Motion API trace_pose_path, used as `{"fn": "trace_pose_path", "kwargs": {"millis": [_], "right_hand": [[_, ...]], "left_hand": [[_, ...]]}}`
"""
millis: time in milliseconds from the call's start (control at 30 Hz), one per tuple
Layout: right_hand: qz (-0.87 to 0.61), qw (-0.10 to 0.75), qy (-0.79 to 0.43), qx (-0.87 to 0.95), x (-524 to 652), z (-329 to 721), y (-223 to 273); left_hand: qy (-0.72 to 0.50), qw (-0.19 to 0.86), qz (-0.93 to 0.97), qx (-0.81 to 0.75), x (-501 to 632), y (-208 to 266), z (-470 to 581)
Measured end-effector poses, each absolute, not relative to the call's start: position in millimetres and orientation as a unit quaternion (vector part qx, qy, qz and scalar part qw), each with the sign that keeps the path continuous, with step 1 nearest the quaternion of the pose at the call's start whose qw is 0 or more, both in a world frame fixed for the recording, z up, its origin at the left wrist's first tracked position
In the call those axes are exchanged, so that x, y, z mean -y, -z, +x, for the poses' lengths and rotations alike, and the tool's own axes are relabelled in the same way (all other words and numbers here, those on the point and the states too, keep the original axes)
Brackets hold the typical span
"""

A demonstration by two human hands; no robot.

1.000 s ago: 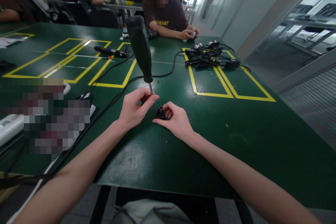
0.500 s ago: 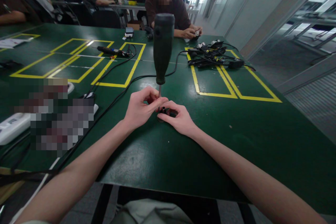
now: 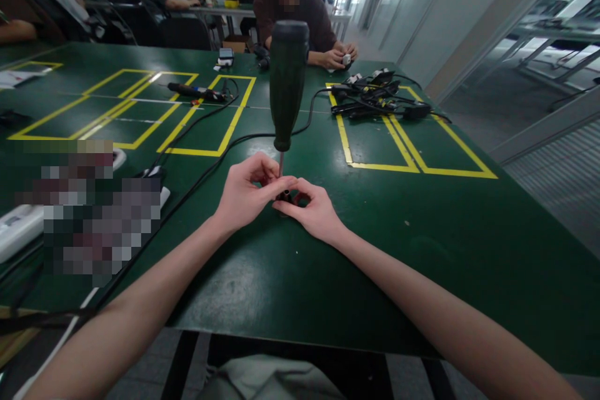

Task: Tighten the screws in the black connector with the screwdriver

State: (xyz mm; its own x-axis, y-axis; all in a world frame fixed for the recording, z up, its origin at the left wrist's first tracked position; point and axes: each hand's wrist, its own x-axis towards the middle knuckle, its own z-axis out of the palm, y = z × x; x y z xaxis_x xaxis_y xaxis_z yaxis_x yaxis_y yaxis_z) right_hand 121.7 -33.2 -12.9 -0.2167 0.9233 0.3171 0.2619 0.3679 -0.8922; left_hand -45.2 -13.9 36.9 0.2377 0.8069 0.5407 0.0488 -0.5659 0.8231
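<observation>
A screwdriver (image 3: 288, 84) with a thick dark green handle stands nearly upright, handle up, in front of me. My left hand (image 3: 248, 190) is closed, thumb and fingers pinched around the lower end of its thin metal shaft. Beside it, my right hand (image 3: 312, 206) pinches a small black part (image 3: 287, 195) low over the green table. The two hands meet at the fingertips. Where the screwdriver's tip ends is hidden behind my fingers, and most of the black part is covered too.
A pile of black cables with adapters (image 3: 379, 100) lies at the back right among yellow tape outlines (image 3: 384, 168). Another tool with a cord (image 3: 197, 92) lies back left. A black cable (image 3: 220, 162) crosses left of my hands. White power strips (image 3: 19, 231) sit left. A person (image 3: 300, 19) sits opposite.
The view has shifted a little, so everything sits slightly further left. My hands keep their grip, and the screwdriver remains upright between them.
</observation>
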Motion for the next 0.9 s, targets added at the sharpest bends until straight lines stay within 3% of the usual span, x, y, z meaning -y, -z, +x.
{"fn": "trace_pose_path", "kwargs": {"millis": [333,633,900], "right_hand": [[-0.421,0.454,-0.361,0.697,34,121,9],[-0.412,0.454,-0.350,0.708,34,121,9],[-0.413,0.452,-0.358,0.704,36,121,5]], "left_hand": [[-0.507,0.290,0.752,-0.305,16,-47,-56],[-0.529,0.341,0.719,-0.295,16,-42,-52],[-0.517,0.256,0.745,-0.335,13,-54,-62]]}}
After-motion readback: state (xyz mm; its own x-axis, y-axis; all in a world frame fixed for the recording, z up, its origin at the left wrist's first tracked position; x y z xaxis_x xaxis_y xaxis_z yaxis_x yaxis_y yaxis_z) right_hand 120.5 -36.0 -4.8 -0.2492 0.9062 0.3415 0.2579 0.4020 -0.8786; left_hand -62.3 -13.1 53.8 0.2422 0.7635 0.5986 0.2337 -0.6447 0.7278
